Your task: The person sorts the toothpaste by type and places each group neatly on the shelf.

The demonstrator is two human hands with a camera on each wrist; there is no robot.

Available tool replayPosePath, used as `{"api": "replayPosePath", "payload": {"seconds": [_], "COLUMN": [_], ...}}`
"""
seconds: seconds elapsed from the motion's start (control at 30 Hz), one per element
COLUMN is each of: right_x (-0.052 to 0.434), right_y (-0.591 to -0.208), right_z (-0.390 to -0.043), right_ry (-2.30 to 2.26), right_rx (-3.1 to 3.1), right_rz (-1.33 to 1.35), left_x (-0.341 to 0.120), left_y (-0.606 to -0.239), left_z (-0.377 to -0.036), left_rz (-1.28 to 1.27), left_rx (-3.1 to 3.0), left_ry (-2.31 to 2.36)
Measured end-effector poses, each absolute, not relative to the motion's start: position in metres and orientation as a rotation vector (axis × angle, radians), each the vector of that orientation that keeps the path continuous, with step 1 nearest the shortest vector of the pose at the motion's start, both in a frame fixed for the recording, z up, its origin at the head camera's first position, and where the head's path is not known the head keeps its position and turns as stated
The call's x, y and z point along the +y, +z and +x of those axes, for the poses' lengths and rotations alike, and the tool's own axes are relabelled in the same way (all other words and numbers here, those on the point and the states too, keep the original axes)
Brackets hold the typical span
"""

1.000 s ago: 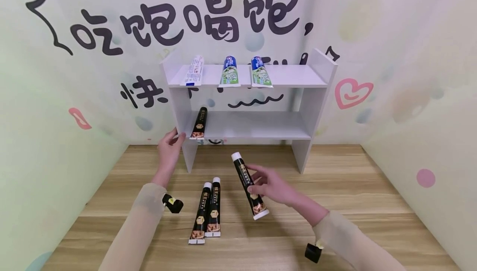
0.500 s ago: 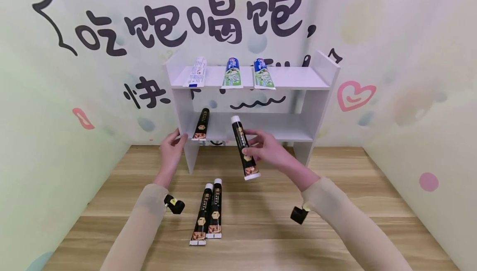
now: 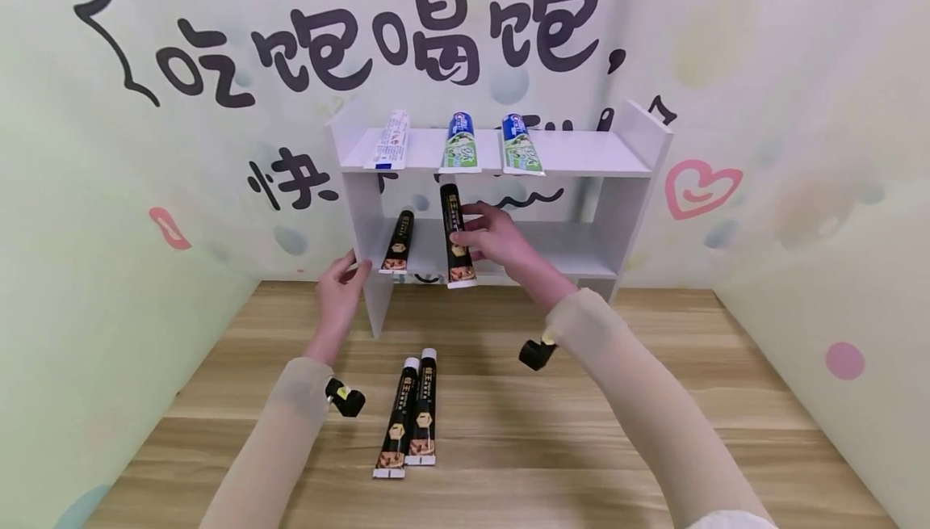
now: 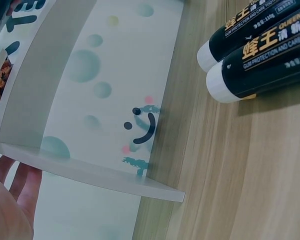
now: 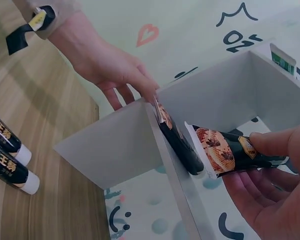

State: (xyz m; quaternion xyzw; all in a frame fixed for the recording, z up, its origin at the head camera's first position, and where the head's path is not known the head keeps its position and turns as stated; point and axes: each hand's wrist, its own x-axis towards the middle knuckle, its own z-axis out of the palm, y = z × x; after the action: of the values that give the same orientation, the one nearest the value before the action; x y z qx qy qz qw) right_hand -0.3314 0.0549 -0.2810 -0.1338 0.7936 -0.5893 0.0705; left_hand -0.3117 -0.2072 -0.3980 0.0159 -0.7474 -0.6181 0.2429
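My right hand [image 3: 497,240] pinches a black toothpaste tube [image 3: 458,238] between thumb and fingers, before the middle shelf of a white rack [image 3: 574,149]. The tube's cap end points up, beneath the top board. In the right wrist view, the held tube's [image 5: 217,150] flat end is close to another black tube [image 5: 177,140], which lies at the left end of that middle shelf. My left hand [image 3: 340,287] grips the rack's left side panel; its fingers [image 4: 27,187] lie along the panel's outer side. Two more black tubes [image 3: 398,424] lie side by side on the table.
Along the top board lie a white tube [image 3: 391,141] and two blue-green toothpaste tubes [image 3: 459,143] [image 3: 521,145]. The rack stands on a wooden table [image 3: 552,432] against a printed wall [image 3: 218,28].
My right hand has lifted the black tube from above the table up and forward to the middle shelf, turning it more upright. My left hand stays on the side panel.
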Motion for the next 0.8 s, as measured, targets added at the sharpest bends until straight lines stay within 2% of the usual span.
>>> {"api": "replayPosePath", "payload": {"seconds": [0.27, 0.47, 0.8], "right_x": [0.038, 0.029, 0.020], "right_y": [-0.279, -0.292, -0.320], "right_z": [-0.351, -0.359, -0.361], "right_ry": [-1.857, -1.915, -1.669], "right_rx": [2.350, 2.383, 2.720], "right_rz": [-0.322, -0.286, -0.360], "left_x": [-0.205, -0.206, -0.205], "left_y": [-0.399, -0.398, -0.397], "left_z": [-0.313, -0.313, -0.311], "left_rz": [0.054, 0.053, 0.078], "left_rx": [-2.032, -2.037, -2.053], "left_ry": [-1.705, -1.695, -1.692]}}
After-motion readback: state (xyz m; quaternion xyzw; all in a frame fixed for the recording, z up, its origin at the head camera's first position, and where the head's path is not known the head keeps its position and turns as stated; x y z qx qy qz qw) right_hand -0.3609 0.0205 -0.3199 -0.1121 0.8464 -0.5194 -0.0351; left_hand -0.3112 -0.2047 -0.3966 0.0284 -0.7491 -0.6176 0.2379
